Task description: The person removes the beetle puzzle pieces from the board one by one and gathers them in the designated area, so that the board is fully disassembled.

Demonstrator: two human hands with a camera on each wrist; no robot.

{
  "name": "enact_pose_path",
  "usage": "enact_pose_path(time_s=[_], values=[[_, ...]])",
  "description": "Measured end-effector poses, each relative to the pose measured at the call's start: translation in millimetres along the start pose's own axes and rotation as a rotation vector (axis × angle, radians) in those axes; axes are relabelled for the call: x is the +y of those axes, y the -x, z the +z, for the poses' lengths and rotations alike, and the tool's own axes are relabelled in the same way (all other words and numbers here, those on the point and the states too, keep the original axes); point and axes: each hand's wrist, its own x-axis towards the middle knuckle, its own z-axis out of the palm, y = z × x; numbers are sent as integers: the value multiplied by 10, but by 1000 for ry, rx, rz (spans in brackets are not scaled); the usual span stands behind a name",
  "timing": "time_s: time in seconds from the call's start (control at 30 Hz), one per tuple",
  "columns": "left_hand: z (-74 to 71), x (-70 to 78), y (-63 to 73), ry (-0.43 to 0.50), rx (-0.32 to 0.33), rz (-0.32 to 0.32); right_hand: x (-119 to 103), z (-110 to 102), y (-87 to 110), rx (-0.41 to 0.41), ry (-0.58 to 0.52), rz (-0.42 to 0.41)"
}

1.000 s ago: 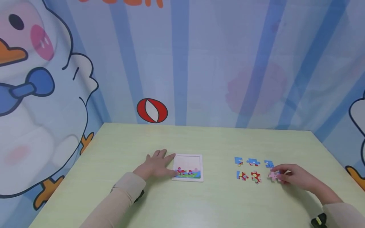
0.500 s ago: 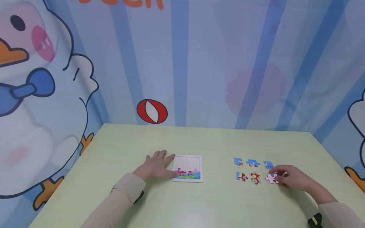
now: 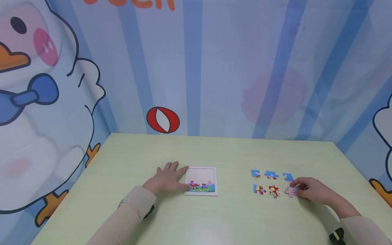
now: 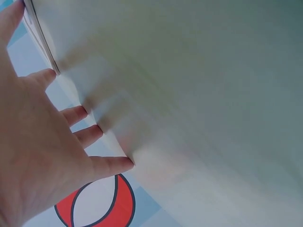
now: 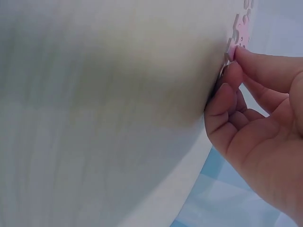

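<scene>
My left hand (image 3: pixel 166 178) lies with fingers spread at the left side of a white-rimmed puzzle tray (image 3: pixel 202 173), its thumb and forefinger at the tray's edge. A finished-looking strip of puzzle picture (image 3: pixel 202 186), green, blue and red, fills the tray's lower part; above it the tray bottom is bare. On the right, my right hand (image 3: pixel 315 193) pinches a pink puzzle piece (image 3: pixel 290 191) by its right side, low over the table. In the right wrist view the thumb and forefinger hold that piece's edge, while the other fingers curl underneath.
Several loose pieces lie in two rows left of my right hand: a blue corner piece (image 3: pixel 255 174), a blue piece (image 3: pixel 271 175), another blue one (image 3: pixel 288 177), a blue-and-red one (image 3: pixel 259 189) and a red one (image 3: pixel 274 191). A printed curtain (image 3: pixel 220 85) hangs behind the table (image 3: pixel 183 217).
My right hand has shifted slightly left with the pink piece, which now sits nearer the red piece, in line with the lower row. My left hand has stayed at the tray.
</scene>
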Motion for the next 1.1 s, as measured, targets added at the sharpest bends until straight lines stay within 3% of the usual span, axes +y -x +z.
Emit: enact_pose_path(time_s=[0.5,0.67,0.9,1.1], values=[[-19,5,45,45,-18,8,-36,-29,-5,-32,1,-10],[-14,6,47,43,-25,20,-121,-89,-7,-14,-15,-72],[-30,12,49,16,-36,23,-435,-146,-37,45,-3,-203],[-34,12,64,13,-36,31,-816,-121,-98,43,-60,-273]])
